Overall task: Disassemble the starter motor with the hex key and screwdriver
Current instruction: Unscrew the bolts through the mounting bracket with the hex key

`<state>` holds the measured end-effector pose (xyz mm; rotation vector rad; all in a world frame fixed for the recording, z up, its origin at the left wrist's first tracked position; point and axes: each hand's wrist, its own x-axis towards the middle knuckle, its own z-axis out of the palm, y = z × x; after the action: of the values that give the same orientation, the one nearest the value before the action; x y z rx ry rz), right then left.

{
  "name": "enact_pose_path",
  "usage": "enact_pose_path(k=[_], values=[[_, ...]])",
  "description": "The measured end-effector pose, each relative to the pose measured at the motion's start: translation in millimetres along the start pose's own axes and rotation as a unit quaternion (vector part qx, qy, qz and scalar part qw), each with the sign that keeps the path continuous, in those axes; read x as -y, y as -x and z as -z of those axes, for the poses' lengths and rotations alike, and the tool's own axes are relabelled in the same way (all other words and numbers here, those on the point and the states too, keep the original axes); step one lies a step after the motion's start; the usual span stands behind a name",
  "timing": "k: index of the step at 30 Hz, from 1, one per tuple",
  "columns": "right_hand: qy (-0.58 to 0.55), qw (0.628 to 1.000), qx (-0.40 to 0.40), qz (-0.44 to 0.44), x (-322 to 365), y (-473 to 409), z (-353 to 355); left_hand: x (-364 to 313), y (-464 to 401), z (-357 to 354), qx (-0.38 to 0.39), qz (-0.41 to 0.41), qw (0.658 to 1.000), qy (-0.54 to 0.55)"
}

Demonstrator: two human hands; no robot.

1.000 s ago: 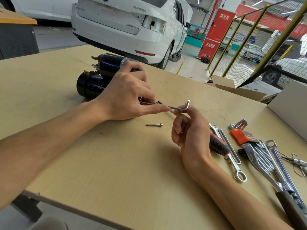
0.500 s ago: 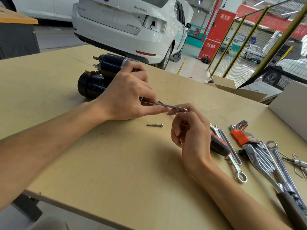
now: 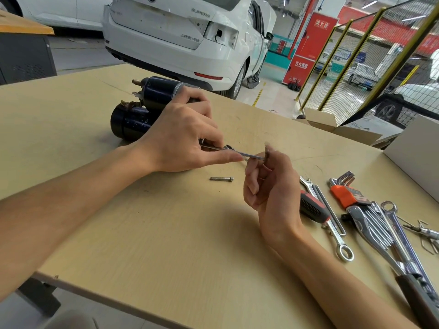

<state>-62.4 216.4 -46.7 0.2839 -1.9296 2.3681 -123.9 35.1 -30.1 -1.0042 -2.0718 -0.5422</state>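
Note:
The black starter motor (image 3: 133, 122) lies on its side at the back left of the wooden table (image 3: 166, 245). My left hand (image 3: 180, 136) grips its near end, fingers curled over the housing, the index finger stretched along the shaft of the hex key (image 3: 251, 156). The key's long arm runs from under that hand to my right hand (image 3: 270, 186), which pinches the bent short arm; this end points up and is blurred. Where the key's tip meets the motor is hidden by my left hand. One loose bolt (image 3: 221, 178) lies on the table below the key.
To the right of my right hand lie a red-and-black screwdriver (image 3: 311, 208), an orange hex key set (image 3: 344, 193) and several wrenches (image 3: 332, 229). Cardboard boxes (image 3: 356, 129) stand at the table's far right edge. A white car is parked behind the table.
My right hand has kept turning the hex key: its short arm pointed up, swung down out of sight, and points up again. My left hand and the motor stayed put.

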Motion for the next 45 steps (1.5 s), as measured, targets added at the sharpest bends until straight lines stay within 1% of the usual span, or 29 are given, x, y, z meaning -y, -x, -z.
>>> enact_pose_path(k=[4, 13, 18, 22, 25, 28, 31, 34, 41, 45], values=[[0.002, 1.0, 0.016, 0.022, -1.6, -0.4, 2.9, 0.1, 0.1, -0.5, 0.002, -0.002, 1.0, -0.006], [0.05, 0.998, -0.019, 0.041, -1.1, 1.5, 0.6, 1.4, 1.7, -1.6, 0.0, 0.013, 1.0, -0.006], [0.044, 0.998, -0.045, 0.009, -0.9, 0.6, 0.0, 1.1, 1.8, -1.4, 0.003, 0.014, 1.0, -0.003], [0.051, 0.997, -0.051, -0.02, -0.9, 0.3, -0.2, -0.1, 1.3, -0.7, -0.004, 0.009, 1.0, -0.005], [0.027, 0.998, -0.041, -0.04, 0.9, 0.1, -1.2, -0.6, 1.1, -0.6, -0.007, 0.003, 1.0, -0.007], [-0.012, 1.0, -0.008, -0.024, 1.9, 0.6, -1.5, 0.1, 1.6, -0.4, -0.003, 0.002, 1.0, -0.013], [-0.015, 1.0, 0.021, -0.008, 2.0, 1.7, -1.1, -0.6, 1.3, 0.3, 0.003, 0.002, 1.0, -0.013], [-0.008, 1.0, 0.03, 0.003, 0.5, 1.4, 0.8, -0.7, 0.9, 0.8, 0.003, 0.002, 1.0, -0.013], [0.057, 0.998, 0.0, 0.038, -0.3, 2.4, 1.1, 0.5, 2.0, -0.8, 0.005, 0.019, 1.0, -0.007], [0.067, 0.997, -0.017, 0.039, 1.3, 3.4, 0.1, -1.1, 2.4, -0.9, 0.002, 0.03, 1.0, -0.004]])
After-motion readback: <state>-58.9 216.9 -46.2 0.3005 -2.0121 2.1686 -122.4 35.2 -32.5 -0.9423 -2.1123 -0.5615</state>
